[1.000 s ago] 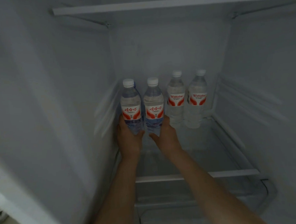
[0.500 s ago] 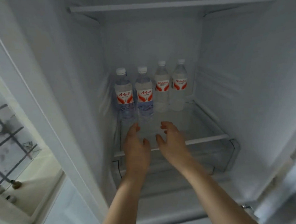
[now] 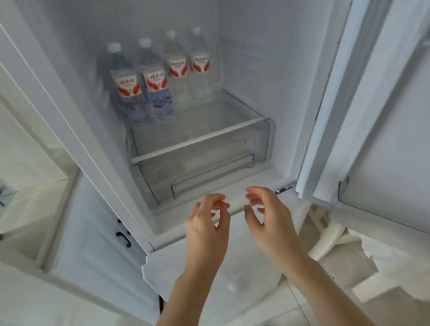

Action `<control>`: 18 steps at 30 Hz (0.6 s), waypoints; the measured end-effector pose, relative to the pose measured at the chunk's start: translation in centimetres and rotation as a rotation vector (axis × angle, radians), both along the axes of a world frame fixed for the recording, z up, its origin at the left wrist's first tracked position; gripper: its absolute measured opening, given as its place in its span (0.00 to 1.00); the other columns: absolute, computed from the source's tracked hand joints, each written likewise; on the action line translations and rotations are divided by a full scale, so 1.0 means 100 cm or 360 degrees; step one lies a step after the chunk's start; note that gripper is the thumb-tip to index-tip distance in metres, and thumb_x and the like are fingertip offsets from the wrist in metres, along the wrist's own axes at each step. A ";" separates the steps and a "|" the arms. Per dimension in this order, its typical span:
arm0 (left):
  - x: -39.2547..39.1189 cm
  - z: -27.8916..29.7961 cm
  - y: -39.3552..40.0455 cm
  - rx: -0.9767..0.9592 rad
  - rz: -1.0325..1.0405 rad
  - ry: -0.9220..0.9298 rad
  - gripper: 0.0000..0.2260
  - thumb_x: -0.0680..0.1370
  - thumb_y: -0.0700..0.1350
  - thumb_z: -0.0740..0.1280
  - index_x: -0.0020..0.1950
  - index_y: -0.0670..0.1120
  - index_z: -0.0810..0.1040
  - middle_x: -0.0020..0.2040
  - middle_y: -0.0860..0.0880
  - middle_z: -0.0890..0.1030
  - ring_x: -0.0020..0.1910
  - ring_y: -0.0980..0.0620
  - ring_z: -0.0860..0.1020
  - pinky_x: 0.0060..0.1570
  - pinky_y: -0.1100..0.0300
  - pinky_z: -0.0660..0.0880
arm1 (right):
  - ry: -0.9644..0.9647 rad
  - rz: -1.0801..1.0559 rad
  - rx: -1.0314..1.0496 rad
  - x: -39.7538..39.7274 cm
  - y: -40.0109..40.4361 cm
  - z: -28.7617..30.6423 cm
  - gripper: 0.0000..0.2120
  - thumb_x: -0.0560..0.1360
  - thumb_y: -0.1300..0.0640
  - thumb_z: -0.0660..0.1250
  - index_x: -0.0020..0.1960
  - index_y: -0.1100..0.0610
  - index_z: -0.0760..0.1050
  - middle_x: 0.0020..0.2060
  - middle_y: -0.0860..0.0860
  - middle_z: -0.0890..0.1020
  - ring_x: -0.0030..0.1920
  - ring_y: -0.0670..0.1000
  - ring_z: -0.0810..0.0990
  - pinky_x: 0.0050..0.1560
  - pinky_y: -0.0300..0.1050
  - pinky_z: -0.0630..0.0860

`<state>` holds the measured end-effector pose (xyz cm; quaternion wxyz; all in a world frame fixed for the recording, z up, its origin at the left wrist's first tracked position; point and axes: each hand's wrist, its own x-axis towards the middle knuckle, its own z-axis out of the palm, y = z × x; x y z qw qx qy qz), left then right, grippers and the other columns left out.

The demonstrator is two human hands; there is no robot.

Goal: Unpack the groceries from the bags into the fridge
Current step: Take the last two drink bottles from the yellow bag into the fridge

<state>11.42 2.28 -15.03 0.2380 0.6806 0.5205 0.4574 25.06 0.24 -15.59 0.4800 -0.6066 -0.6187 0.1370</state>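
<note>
Now both hands hang empty before the open fridge, left hand and right hand with fingers loosely curled, holding nothing. Four water bottles stand upright in a row on the glass shelf, far back.

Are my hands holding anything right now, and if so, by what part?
Nothing is held. The left hand and right hand hang empty, fingers loosely curled, outside the fridge.

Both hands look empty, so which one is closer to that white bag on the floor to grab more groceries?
The right hand, probably. The crumpled white bag lies on the floor at the right, below the open fridge door. The left hand is farther away.
</note>
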 end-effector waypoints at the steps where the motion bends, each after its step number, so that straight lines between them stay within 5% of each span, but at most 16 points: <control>1: 0.004 -0.008 -0.012 -0.0020 -0.0048 0.0020 0.09 0.78 0.39 0.66 0.55 0.50 0.78 0.46 0.54 0.83 0.49 0.60 0.80 0.52 0.66 0.76 | -0.0002 -0.0032 -0.0037 0.005 -0.016 -0.005 0.15 0.76 0.61 0.66 0.62 0.55 0.71 0.54 0.47 0.78 0.56 0.42 0.76 0.57 0.37 0.74; 11: 0.062 -0.074 -0.120 -0.0224 -0.0568 0.0337 0.10 0.77 0.39 0.66 0.55 0.51 0.78 0.43 0.59 0.81 0.46 0.61 0.79 0.50 0.73 0.73 | 0.0072 -0.0430 -0.0391 0.075 -0.171 -0.064 0.12 0.77 0.58 0.64 0.60 0.54 0.73 0.51 0.44 0.80 0.53 0.39 0.78 0.55 0.36 0.76; 18: 0.127 -0.110 -0.207 -0.0430 -0.1000 0.0569 0.09 0.79 0.44 0.64 0.55 0.57 0.75 0.43 0.59 0.81 0.46 0.63 0.78 0.48 0.71 0.73 | 0.0198 -0.0772 -0.0629 0.129 -0.285 -0.100 0.14 0.75 0.56 0.64 0.59 0.46 0.72 0.48 0.40 0.79 0.51 0.41 0.79 0.53 0.48 0.78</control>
